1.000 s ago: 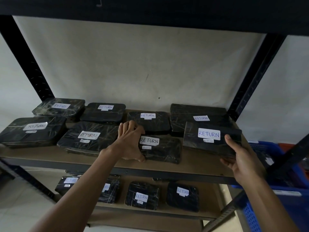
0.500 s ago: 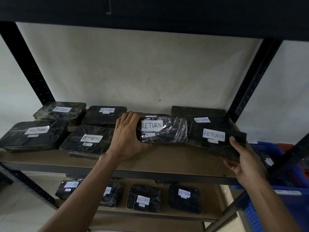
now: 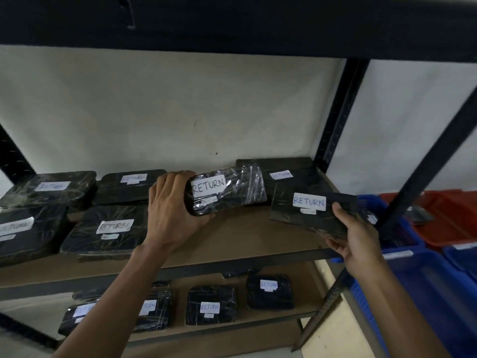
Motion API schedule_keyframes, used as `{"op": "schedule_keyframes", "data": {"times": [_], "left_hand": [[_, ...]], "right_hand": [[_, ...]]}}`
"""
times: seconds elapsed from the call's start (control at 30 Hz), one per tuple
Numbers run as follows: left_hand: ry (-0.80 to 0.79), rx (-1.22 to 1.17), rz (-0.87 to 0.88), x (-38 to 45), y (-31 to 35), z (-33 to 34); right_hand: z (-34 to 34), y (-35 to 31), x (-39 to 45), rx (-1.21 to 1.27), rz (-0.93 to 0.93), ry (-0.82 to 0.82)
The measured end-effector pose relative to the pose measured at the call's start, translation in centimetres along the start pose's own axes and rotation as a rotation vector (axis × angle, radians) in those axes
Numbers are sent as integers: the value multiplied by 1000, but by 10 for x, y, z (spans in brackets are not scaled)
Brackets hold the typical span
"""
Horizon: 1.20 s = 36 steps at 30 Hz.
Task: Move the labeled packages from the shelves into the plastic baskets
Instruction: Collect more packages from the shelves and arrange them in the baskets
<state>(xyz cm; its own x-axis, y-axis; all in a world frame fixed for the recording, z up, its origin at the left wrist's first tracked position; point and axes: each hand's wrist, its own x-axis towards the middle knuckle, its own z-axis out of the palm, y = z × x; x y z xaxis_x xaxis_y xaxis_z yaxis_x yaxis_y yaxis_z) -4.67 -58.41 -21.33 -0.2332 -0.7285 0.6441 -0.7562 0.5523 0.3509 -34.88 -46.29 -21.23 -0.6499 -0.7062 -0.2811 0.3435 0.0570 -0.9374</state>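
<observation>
Gripping one RETURN package (image 3: 227, 192) per hand (image 3: 173, 213), right hand's (image 3: 358, 236) fingers hidden beneath its package (image 3: 313, 213).

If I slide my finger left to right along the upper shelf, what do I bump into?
Front-left package → next package → left hand → package it grips → flat package → right hand gripping it → blue basket → red basket.

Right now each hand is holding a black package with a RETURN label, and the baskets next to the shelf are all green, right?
Not quite. The left hand and right hand each hold a RETURN package, but the head view shows blue baskets and a red basket, not green.
</observation>
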Motion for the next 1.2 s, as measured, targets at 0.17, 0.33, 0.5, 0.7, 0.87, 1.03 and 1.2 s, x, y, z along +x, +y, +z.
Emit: {"op": "schedule_keyframes", "data": {"times": [0.17, 0.33, 0.5, 0.7, 0.87, 1.03, 1.2], "left_hand": [[-41, -78, 16, -7, 16, 11], [-72, -121, 32, -20, 49, 24], [-95, -149, 43, -29, 91, 34], [-141, -235, 68, -50, 176, 49], [-211, -333, 154, -84, 269, 76], [-260, -357, 168, -111, 360, 111], [-324, -337, 151, -127, 428, 142]], "right_hand": [[-26, 7, -21, 52, -8, 115], [-64, 7, -39, 55, -10, 176], [-115, 0, -47, 49, -21, 230], [-205, -10, -54, 88, -27, 313], [-305, -27, -67, 87, -31, 377], [-400, -40, -81, 85, -22, 448], [-469, -51, -88, 79, 0, 485]]}}
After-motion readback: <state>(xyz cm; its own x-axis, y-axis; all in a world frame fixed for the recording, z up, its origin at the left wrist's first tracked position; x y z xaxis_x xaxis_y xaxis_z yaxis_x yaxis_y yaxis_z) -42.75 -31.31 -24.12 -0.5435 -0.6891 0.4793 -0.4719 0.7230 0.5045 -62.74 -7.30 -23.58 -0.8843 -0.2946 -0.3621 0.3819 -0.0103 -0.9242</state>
